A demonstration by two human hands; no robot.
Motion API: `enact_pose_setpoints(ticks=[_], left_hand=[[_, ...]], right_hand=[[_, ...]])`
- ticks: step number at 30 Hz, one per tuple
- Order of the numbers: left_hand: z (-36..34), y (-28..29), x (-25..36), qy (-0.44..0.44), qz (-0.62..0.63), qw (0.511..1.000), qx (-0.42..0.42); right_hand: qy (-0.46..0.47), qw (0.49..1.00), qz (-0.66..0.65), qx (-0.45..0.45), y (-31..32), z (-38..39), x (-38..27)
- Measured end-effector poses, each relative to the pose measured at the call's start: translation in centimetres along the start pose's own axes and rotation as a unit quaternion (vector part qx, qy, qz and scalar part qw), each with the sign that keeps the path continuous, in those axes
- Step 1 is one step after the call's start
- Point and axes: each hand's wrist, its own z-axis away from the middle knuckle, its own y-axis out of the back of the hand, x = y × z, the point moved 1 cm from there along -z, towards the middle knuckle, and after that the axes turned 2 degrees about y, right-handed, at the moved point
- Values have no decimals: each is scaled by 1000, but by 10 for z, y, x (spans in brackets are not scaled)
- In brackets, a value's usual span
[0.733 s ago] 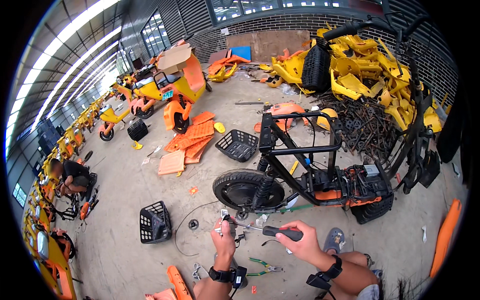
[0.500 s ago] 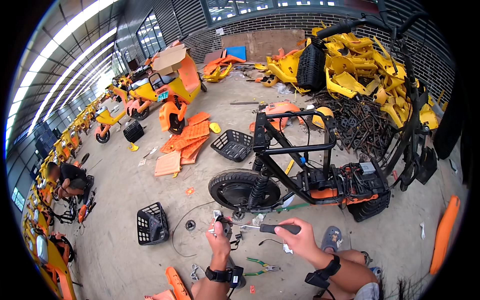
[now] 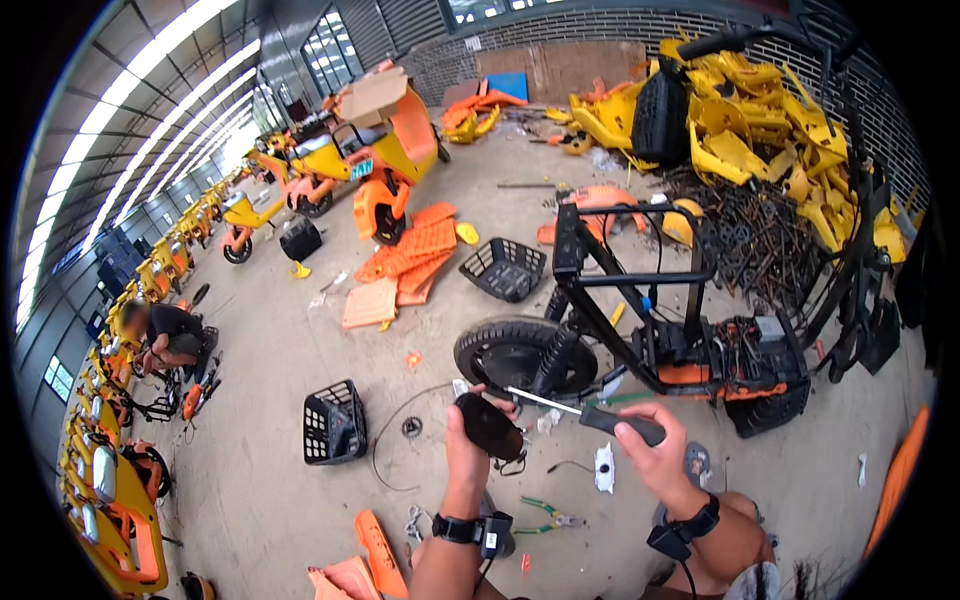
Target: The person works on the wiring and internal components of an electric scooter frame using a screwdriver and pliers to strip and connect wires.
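My left hand (image 3: pixel 464 452) is closed around a dark, rounded plastic part (image 3: pixel 490 428). Its exact kind I cannot make out; thin leads hang at its lower end. To the right, my right hand (image 3: pixel 656 455) grips the black handle of a screwdriver (image 3: pixel 622 425). The metal shaft points left, and its tip is just above the dark part, with no clear contact between them. Below the hands, green-handled pliers (image 3: pixel 548 515) lie on the floor. Between the hands and lower down is a white piece (image 3: pixel 604 468) beside a short black cable.
A stripped scooter frame (image 3: pixel 570 255) with a rear wheel (image 3: pixel 515 362) stands just ahead. Black baskets (image 3: pixel 335 425), a sprocket (image 3: pixel 412 428) and orange panels (image 3: pixel 376 302) lie on the floor. Yellow panels (image 3: pixel 725 150) are heaped at the back right. Another person (image 3: pixel 172 335) crouches at far left.
My left hand has turned the part, so its dark rounded face now shows. The screwdriver tip has shifted from behind the left hand's fingers to above the part. The whole view has swung left.
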Motion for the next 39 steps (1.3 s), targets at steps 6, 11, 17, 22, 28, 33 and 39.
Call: enact_pose_setpoints(ticks=[6,11,17,22,28,33,39], left_hand=[[11,-3,7,54,84,995,-20],[8,2,5,47,70,996,-27],[10,-3,9,47,79,996,-13],[8,3,17,22,187,981,43],[6,3,25,-25,186,975,115],[9,0,29,-52,192,971,130],[10,1,28,-54,184,974,119]], right_hand=[[137,985,101,0,-1,5,-3],[149,983,109,-14,-5,7,-3],[166,979,118,-20,-5,8,-4],[218,964,151,-25,-3,5,-8],[315,929,189,-48,-2,2,-4],[320,927,184,-66,-5,4,-2],[326,925,183,-65,-7,4,-3]])
